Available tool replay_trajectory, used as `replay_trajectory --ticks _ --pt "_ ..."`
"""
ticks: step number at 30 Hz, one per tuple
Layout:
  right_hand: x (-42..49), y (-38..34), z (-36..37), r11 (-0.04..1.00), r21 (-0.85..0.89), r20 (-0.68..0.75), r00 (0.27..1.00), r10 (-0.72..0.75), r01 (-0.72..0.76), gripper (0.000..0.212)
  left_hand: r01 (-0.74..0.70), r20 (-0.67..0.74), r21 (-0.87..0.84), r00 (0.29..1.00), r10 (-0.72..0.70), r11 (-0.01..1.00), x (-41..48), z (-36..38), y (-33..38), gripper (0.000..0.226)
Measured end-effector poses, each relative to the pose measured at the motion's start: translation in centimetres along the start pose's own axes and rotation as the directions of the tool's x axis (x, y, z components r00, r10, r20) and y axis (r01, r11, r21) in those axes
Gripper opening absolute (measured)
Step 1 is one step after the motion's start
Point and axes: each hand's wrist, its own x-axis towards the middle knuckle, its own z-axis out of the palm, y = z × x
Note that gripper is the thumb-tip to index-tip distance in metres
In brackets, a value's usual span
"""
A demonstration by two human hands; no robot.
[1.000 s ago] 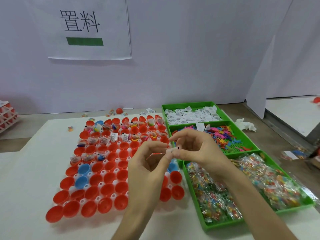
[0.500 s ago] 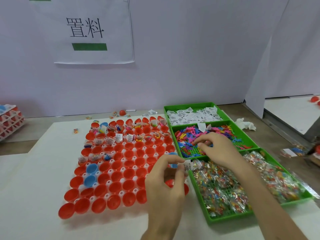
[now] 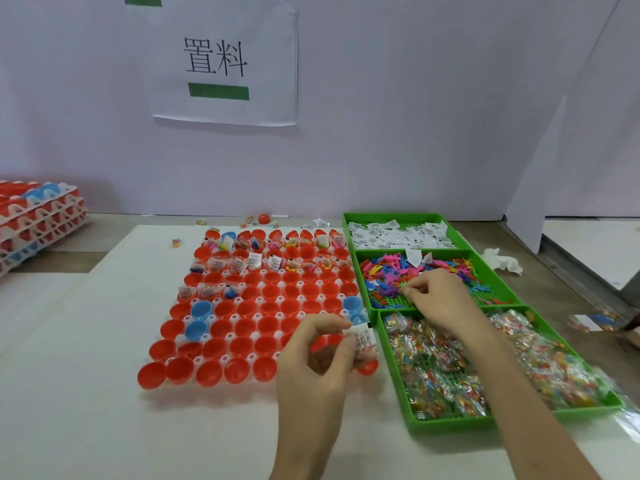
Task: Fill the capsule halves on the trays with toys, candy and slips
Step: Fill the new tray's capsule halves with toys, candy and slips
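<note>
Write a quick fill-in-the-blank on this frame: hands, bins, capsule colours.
1. The right hand has its fingertips in the ____ of the three green bins, among the plastic toys.
2. The left hand pinches a white printed ____ above the capsule tray's near right corner.
3. Besides the red capsule halves, the tray holds a few ____ ones.
Missing words: middle; slip; blue.
</note>
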Motion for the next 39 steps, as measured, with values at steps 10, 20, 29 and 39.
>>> replay_trajectory --ticks 10,20,29,39 --pt "-0.5 -0.1 -0.4 0.982 0.181 -0.138 0.99 -0.022 0.047 0.025 0.012 -0.049 -0.08 0.999 -0.016 0.997 0.0 -0.6 0.1 0.016" --pt "-0.4 -0.5 -0.5 0.955 0.252 -0.184 0.977 -0.111 0.156 0.02 0.001 -0.115 0.018 0.993 0.002 1.0 -0.1 -0.3 -0.4 0.03" --pt "-4.6 -5.8 -2.1 0.575 0.786 0.038 0.91 -0.413 0.228 0.014 0.027 -0.275 0.037 0.961 -0.016 0.999 0.0 -0.7 -0.7 0.024" --pt "-5.9 -8.0 1.1 0.628 0.709 0.07 0.855 -0.514 0.319 0.009 0.016 -0.312 0.012 0.95 -0.011 1.0 0.3 -0.9 -0.3 0.026"
